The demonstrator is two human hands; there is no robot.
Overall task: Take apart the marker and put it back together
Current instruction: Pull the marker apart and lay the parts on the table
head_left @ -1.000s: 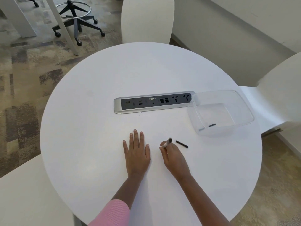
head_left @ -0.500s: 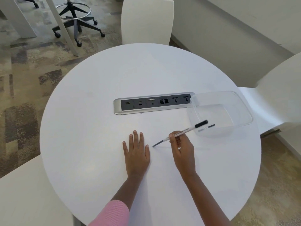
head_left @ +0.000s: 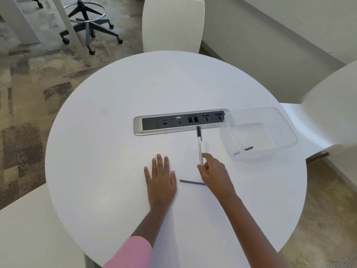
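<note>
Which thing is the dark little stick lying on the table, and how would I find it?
Start at the round white table and find the two hands near its front edge. Between the flat left hand and the right hand lies a thin dark rod, flat on the tabletop. Unlike the white marker barrel held in the right hand, nobody is touching it.

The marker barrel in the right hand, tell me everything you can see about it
The marker barrel is a slim white tube with small dark print along it and a black piece at its far end. The right hand pinches its near end, so it points away, toward the power strip. It looks slightly motion-blurred. Nothing else visibly touches it.
</note>
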